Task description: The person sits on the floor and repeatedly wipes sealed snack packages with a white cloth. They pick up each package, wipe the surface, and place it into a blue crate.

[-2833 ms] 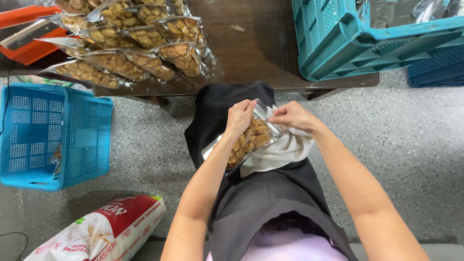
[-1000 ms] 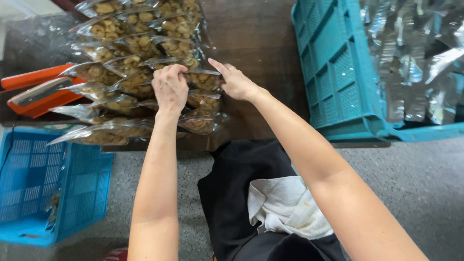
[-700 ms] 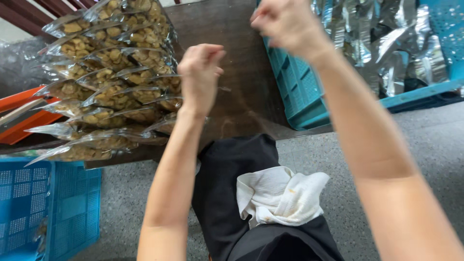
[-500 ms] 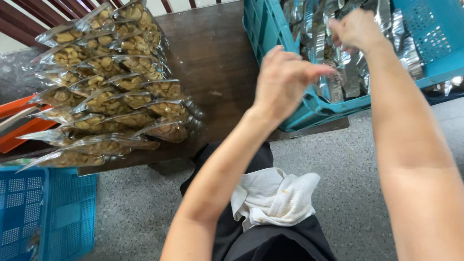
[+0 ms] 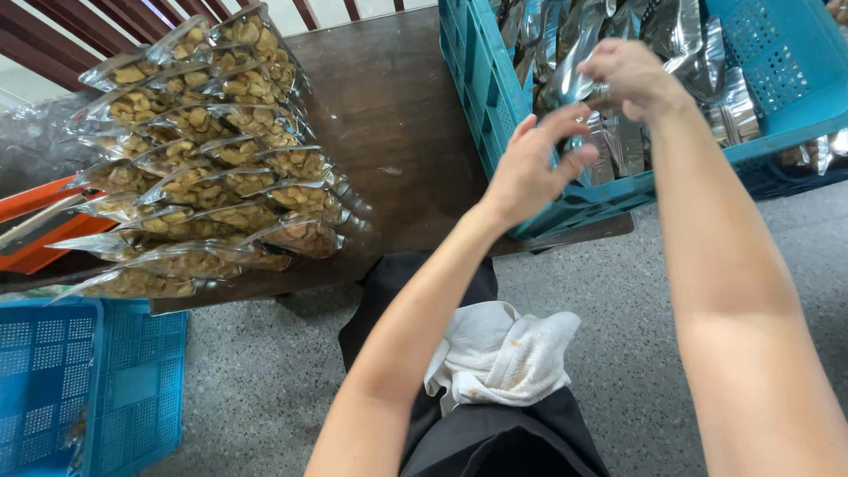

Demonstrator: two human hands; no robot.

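Note:
My right hand (image 5: 629,78) is inside the teal crate (image 5: 478,99) at the table's right end, fingers closed on the top of a silver foil pouch (image 5: 572,64). Just below it, at the crate's near wall, my left hand (image 5: 535,166) hovers with fingers spread and holds nothing. Several more empty silver pouches (image 5: 671,35) stand packed in the crate. On the left of the dark wooden table (image 5: 402,132) lie overlapping rows of filled clear-fronted snack pouches (image 5: 216,181).
A stained white cloth (image 5: 503,353) lies on my black apron (image 5: 495,442). A blue crate (image 5: 79,380) stands on the grey floor at lower left. An orange tool (image 5: 35,231) sits at the table's left edge. A second blue crate (image 5: 777,168) stands behind the teal one.
I held a filled pouch over my lap, then laid it on the rows at the left. Both hands have since swung right to the teal crate, and my right hand has taken a silver pouch.

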